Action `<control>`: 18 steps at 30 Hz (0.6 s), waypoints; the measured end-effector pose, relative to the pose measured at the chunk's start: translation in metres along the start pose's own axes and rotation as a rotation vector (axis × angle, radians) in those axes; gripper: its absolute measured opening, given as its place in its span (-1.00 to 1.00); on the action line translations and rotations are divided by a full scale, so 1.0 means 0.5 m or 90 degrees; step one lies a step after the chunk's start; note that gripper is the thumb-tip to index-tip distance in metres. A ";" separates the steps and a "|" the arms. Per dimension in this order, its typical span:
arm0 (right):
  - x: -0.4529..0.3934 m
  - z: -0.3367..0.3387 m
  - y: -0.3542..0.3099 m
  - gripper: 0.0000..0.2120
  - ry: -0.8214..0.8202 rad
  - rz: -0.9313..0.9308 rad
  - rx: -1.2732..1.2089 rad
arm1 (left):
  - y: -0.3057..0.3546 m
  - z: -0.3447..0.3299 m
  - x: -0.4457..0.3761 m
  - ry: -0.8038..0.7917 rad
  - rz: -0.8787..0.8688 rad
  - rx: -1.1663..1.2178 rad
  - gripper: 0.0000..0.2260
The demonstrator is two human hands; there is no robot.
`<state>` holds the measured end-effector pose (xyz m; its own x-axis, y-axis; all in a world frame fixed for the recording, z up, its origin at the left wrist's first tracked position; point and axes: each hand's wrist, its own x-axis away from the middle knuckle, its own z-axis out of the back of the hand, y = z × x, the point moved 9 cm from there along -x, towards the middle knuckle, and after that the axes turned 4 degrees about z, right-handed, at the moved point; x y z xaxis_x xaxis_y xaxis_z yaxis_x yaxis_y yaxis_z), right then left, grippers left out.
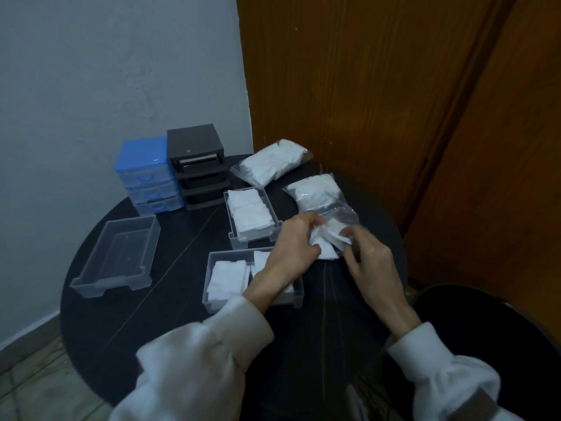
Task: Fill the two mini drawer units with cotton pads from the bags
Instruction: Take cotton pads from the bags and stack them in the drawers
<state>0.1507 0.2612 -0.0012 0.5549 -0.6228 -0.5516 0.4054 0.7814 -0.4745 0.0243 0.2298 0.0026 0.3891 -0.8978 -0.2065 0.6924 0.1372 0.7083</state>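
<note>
**A:** What is shown on the round black table?

**B:** Two small drawer units are stood side by side at the far edge against the wall: a blue unit with its three drawers in, and a black unit whose slots look emptied. Three clear drawers are laid out nearer the person, probably taken from the black unit so they can be filled flat. The left drawer is empty. The far drawer is packed with cotton pads. The near drawer is partly filled and partly hidden under the left forearm.

**A:** Where are the bags?

**B:** A full bag is lying at the back, near the wooden door. A second, opened bag is placed just beside the far drawer, its mouth turned toward the person, likely for easy reach.

**A:** What is being done by the hands?

**B:** A bunch of cotton pads is held at the bag's mouth. The left hand is curled round the bunch from one side; the right hand has its fingers bent against the other side, apparently pinching the pads or the plastic. Exactly which is gripped cannot be told, as the fingertips are blurred.

**A:** What is judged to be the step in hand?

**B:** A handful seems to be drawn out and squared up, intended for the near drawer.
</note>
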 end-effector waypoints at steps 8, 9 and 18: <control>0.012 0.057 -0.010 -0.75 0.102 0.044 -0.008 | -0.003 -0.006 -0.004 -0.007 0.001 -0.016 -0.59; 0.009 0.064 -0.018 -0.77 0.113 0.065 -0.018 | -0.002 -0.005 -0.003 -0.011 -0.002 -0.014 -0.58; -0.032 0.066 -0.088 -0.73 0.105 0.076 -0.226 | -0.006 0.126 0.047 0.020 -0.034 0.075 -0.69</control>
<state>0.1479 0.2384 0.0511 0.4467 -0.5493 -0.7062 0.0536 0.8044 -0.5917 -0.0069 0.1821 0.0383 0.3739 -0.8888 -0.2651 0.6365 0.0380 0.7704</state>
